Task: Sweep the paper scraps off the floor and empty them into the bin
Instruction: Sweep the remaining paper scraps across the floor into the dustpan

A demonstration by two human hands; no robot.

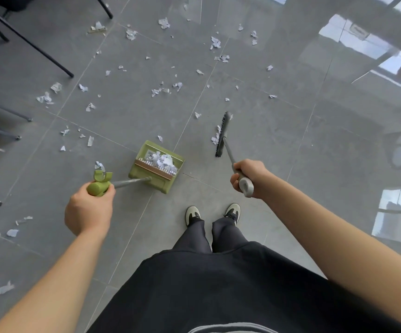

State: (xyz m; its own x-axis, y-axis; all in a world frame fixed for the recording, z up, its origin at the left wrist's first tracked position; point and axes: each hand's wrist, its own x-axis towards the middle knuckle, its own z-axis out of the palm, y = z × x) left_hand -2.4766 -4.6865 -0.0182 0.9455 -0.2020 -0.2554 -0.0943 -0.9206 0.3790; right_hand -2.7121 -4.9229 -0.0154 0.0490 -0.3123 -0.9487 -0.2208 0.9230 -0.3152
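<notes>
Floor reflections, chair legs cropped.

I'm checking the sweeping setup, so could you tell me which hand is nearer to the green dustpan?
Left. The left hand grips the dustpan's own handle, just beside the pan. The right hand holds the broom handle, farther off on the pan's other side.

Both arms extended forward; left grip and right grip curled tight.
</notes>
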